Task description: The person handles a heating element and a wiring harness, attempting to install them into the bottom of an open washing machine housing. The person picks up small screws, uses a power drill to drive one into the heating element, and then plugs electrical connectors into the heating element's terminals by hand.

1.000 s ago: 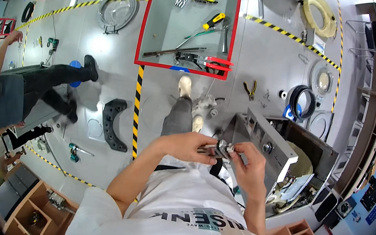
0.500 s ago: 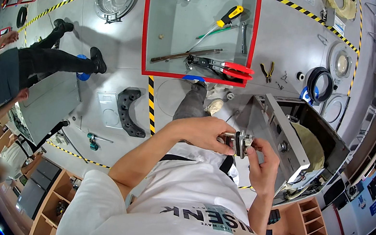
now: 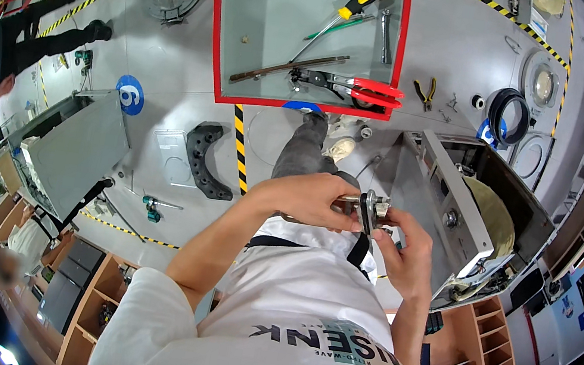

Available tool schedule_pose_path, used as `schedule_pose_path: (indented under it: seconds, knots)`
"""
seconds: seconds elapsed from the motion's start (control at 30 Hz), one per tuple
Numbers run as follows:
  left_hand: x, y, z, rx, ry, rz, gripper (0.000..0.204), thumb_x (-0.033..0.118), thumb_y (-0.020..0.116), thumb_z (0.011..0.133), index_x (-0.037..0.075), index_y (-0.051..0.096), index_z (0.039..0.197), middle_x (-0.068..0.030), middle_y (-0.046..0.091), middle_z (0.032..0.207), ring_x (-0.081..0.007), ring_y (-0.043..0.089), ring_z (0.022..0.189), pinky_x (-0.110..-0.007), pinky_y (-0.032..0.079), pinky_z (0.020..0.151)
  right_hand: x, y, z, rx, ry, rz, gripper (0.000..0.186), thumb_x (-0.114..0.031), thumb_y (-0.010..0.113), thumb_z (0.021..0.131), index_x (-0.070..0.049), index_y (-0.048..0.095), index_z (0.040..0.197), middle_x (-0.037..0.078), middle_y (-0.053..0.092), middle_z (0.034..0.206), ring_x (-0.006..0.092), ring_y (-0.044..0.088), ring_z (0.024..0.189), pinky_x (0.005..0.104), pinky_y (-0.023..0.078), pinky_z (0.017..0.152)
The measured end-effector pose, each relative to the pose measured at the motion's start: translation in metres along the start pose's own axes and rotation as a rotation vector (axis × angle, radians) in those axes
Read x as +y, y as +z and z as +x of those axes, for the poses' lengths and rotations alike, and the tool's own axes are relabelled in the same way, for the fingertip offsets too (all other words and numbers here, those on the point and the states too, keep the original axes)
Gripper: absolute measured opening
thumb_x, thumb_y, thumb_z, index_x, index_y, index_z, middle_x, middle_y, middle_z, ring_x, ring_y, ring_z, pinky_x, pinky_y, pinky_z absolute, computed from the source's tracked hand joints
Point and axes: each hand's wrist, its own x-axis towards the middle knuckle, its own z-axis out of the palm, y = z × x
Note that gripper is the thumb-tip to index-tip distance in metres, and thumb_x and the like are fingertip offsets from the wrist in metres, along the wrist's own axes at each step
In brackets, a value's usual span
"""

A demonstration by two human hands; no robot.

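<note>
My left hand (image 3: 311, 199) grips a small metal fitting with a dark round disc (image 3: 367, 207) at chest height. My right hand (image 3: 403, 246) closes on the same part from the right, fingers on the disc's edge. Just right of the hands stands an open grey metal machine housing (image 3: 447, 206) with a yellowish lining inside. My legs and light shoes (image 3: 343, 145) show below the hands on the grey floor.
A red-edged grey mat (image 3: 307, 34) carries a yellow-handled screwdriver (image 3: 339, 17), red-handled pliers (image 3: 355, 86) and a long bar. A black curved bracket (image 3: 203, 158) lies on the floor. A grey box (image 3: 78, 150) stands left. Another person (image 3: 1, 56) stands far left. Wooden shelves (image 3: 486, 347) sit at right.
The view has shifted so the mat and floor sit higher and larger. Both hands stay on the metal part and have turned it slightly; the other person has moved further left.
</note>
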Motion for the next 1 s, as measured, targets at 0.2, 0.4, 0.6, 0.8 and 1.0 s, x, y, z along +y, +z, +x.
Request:
schedule_pose_path:
  seconds: [0.2, 0.4, 0.6, 0.8, 1.0]
  knots:
    - [-0.018, -0.006, -0.013, 0.128, -0.029, -0.187, 0.032, 0.022, 0.07, 0.086, -0.002, 0.061, 0.105, -0.0046, 0.066, 0.086, -0.009, 0.062, 0.077, -0.026, 0.048, 0.07, 0.012, -0.002, -0.002, 0.013, 0.051, 0.023, 0.022, -0.011, 0.068, 0.085, -0.001, 0.062, 0.104, 0.014, 0.066, 0.095, 0.028, 0.065, 0.088, 0.0333, 0.05, 0.076]
    - [-0.036, -0.023, -0.035, 0.304, -0.089, -0.331, 0.024, 0.013, 0.067, 0.088, -0.003, 0.059, 0.105, -0.0067, 0.067, 0.088, -0.0147, 0.065, 0.079, -0.029, 0.053, 0.075, 0.016, -0.002, -0.002, 0.056, 0.091, -0.023, 0.021, -0.01, 0.068, 0.085, 0.0, 0.063, 0.103, 0.013, 0.067, 0.095, 0.0249, 0.066, 0.087, 0.0311, 0.05, 0.073]
    - [-0.016, -0.029, -0.027, 0.343, -0.103, -0.427, 0.024, 0.014, 0.068, 0.087, -0.002, 0.058, 0.101, -0.0093, 0.067, 0.085, -0.0209, 0.069, 0.075, -0.032, 0.055, 0.07, 0.028, -0.003, -0.015, 0.121, 0.078, 0.035, 0.021, -0.009, 0.068, 0.085, 0.002, 0.063, 0.102, 0.014, 0.066, 0.095, 0.024, 0.066, 0.084, 0.0311, 0.049, 0.069]
    - [-0.005, -0.029, -0.006, 0.276, -0.117, -0.414, 0.026, 0.008, 0.07, 0.083, -0.004, 0.057, 0.103, -0.0099, 0.065, 0.085, -0.0223, 0.069, 0.074, -0.032, 0.055, 0.068, 0.061, -0.011, -0.05, 0.29, 0.261, 0.116, 0.019, -0.01, 0.067, 0.087, -0.001, 0.064, 0.103, 0.012, 0.067, 0.092, 0.0216, 0.066, 0.084, 0.0292, 0.047, 0.059]
    - [-0.025, -0.024, 0.009, 0.172, -0.191, -0.489, 0.066, 0.03, 0.084, 0.07, -0.002, 0.048, 0.115, -0.0151, 0.067, 0.088, -0.0303, 0.07, 0.074, -0.04, 0.057, 0.065, 0.143, -0.035, -0.109, 0.94, 0.453, 0.25, 0.009, -0.006, 0.06, 0.091, 0.003, 0.062, 0.093, 0.006, 0.065, 0.082, 0.0133, 0.061, 0.079, 0.0254, 0.047, 0.067]
